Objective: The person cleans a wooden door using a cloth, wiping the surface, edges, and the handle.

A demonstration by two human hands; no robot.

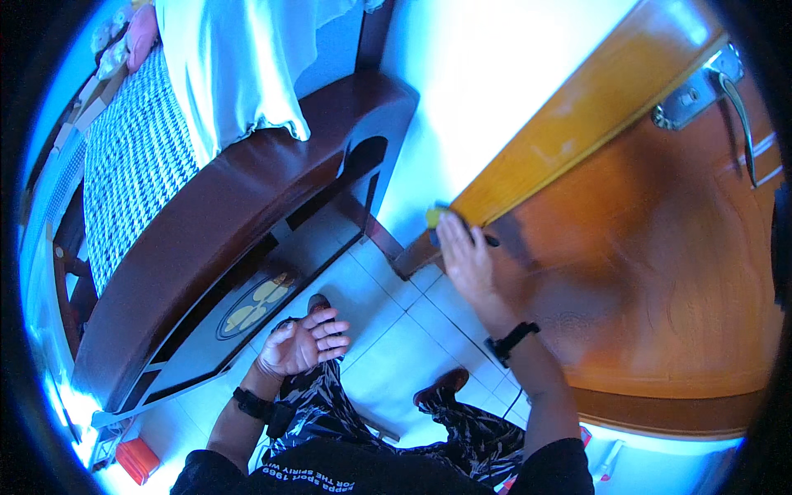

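My right hand [469, 264] is raised at the lower end of a glossy yellow-brown wooden strip [569, 115] beside an orange-brown door [685, 289]. Its fingers are closed over a small yellow-and-black object [434, 217], pressed against or very near the wood. Most of that object is hidden, so its kind does not show. Lower down, my left hand [304, 345] hangs over the floor, palm up and fingers apart, with nothing in it. A metal lever handle [734, 115] sits on the door, well away from both hands.
A bed with a curved dark brown footboard [247, 194] stands on the left, a patterned mat [136, 165] and a pale cloth [235, 74] on it. Behind the strip rises a bright white wall [462, 91]. A red container [137, 460] rests on the tiled floor [388, 338] at lower left.
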